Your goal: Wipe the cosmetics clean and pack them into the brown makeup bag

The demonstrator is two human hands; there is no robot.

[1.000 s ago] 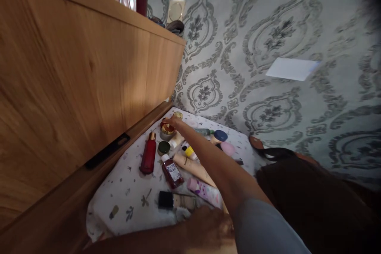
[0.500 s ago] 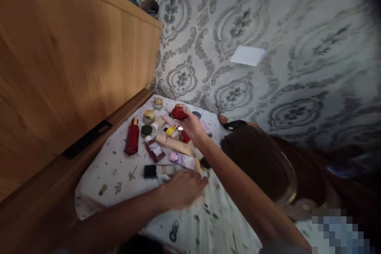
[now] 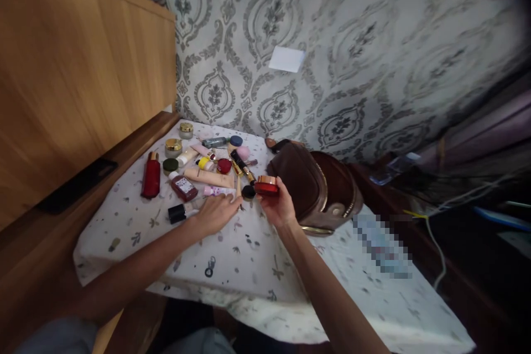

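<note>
My right hand [image 3: 279,208] is closed around a red jar with a copper-coloured rim [image 3: 266,186], lifted near the brown bag [image 3: 296,180]. Over the front of the cosmetics lies my left hand [image 3: 218,213], fingers loosely stretched out and palm hidden. It partly covers a black-capped bottle [image 3: 177,213] and a pink-purple tube [image 3: 218,191]. Just beyond its fingertips are a slim beige item [image 3: 239,185] and a small dark round lid [image 3: 248,192]. A peach tube [image 3: 209,177], a dark red bottle with a white cap [image 3: 184,187] and another red jar [image 3: 224,166] lie behind.
At the left stand a tall red bottle [image 3: 151,176] and gold-lidded jars [image 3: 173,147]. A wooden cabinet [image 3: 91,50] borders the left, with a black phone-like object [image 3: 77,183] on its ledge. Patterned wallpaper [image 3: 274,22] rises behind the cloth-covered table [image 3: 244,265].
My right hand has carried the red jar from the back of the cosmetics toward me, beside the bag. My left hand stays low over the front items. The view has swung right.
</note>
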